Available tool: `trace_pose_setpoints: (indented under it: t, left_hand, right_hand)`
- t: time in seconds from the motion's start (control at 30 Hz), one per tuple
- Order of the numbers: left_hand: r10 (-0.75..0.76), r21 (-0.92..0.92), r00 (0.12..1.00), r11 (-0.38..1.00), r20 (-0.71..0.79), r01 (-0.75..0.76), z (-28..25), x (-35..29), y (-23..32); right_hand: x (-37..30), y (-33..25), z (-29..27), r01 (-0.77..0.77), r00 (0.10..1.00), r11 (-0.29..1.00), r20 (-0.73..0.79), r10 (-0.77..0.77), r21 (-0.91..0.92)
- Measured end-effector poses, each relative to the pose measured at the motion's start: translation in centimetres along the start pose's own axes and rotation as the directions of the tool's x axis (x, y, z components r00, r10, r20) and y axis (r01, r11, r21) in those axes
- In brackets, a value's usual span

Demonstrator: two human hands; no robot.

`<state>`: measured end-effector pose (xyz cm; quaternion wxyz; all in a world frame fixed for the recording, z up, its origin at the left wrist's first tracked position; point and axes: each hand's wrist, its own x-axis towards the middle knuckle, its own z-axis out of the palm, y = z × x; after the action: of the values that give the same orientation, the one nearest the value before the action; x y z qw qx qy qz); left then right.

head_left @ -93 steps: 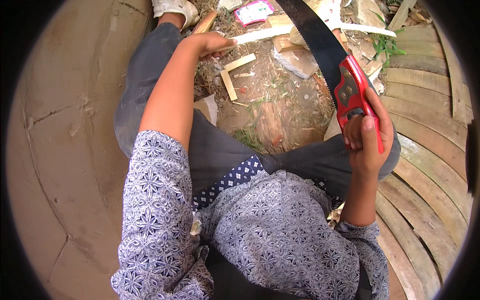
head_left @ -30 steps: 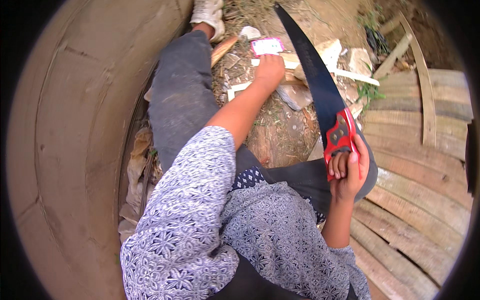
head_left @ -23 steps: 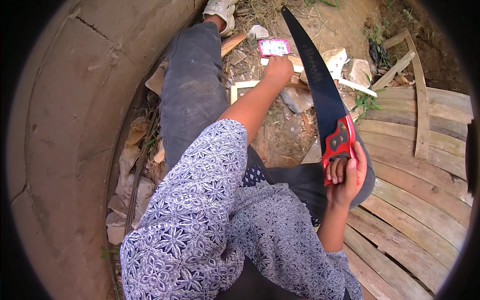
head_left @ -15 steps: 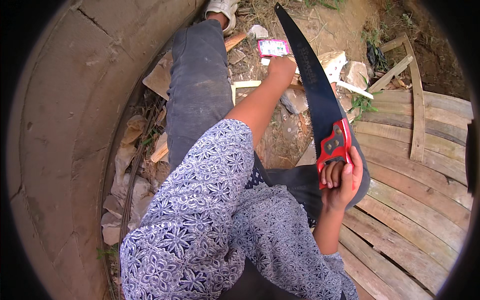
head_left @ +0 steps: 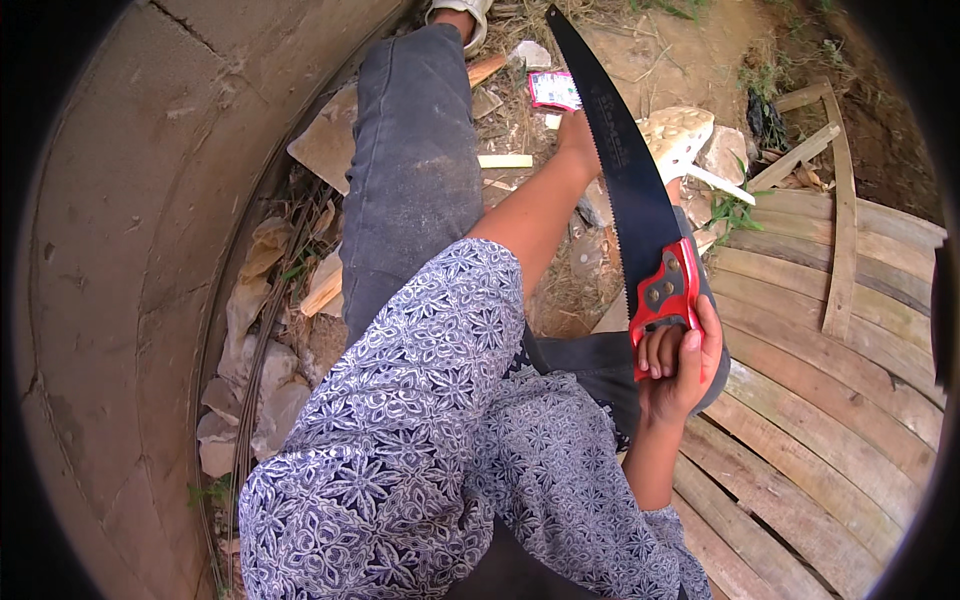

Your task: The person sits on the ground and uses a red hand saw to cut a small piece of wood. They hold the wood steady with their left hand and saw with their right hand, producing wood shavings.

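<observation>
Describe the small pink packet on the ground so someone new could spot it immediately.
Start at the grey-trousered leg stretched toward the top of the view, then look right across the littered dirt to the outstretched left hand. Just beyond it lies the small pink rectangular packet, the only bright pink thing among pale wood offcuts and stones.

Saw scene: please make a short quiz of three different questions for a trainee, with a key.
1. True or false: the right hand grips the saw by its red handle.
2. Which hand reaches toward the pink packet?
3. The planks lie on the person's: A) left B) right

Key: 1 true; 2 the left hand; 3 B
</observation>
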<state>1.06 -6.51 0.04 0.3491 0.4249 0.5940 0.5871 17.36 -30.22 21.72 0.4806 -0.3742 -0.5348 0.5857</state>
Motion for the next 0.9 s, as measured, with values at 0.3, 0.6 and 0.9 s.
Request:
trace_pose_setpoints:
  t: [0.3,0.6,0.9]
  left_hand:
    - [-0.044,-0.002,0.999,0.999,0.0,0.044,0.6,1.2,-2.1]
    - [-0.082,0.013,0.993,0.997,0.081,0.082,1.2,0.7,-0.8]
    - [-0.208,-0.268,0.974,0.937,0.09,0.225,2.6,0.7,-1.8]
  right_hand:
    - [0.3,0.2,0.0,0.004,1.0,1.0,0.025,-0.004,0.017]
    - [-0.1,0.1,-0.4,0.019,1.0,1.0,0.008,-0.019,0.013]
    - [-0.3,0.0,-0.4,0.017,1.0,1.0,-0.005,-0.017,0.002]
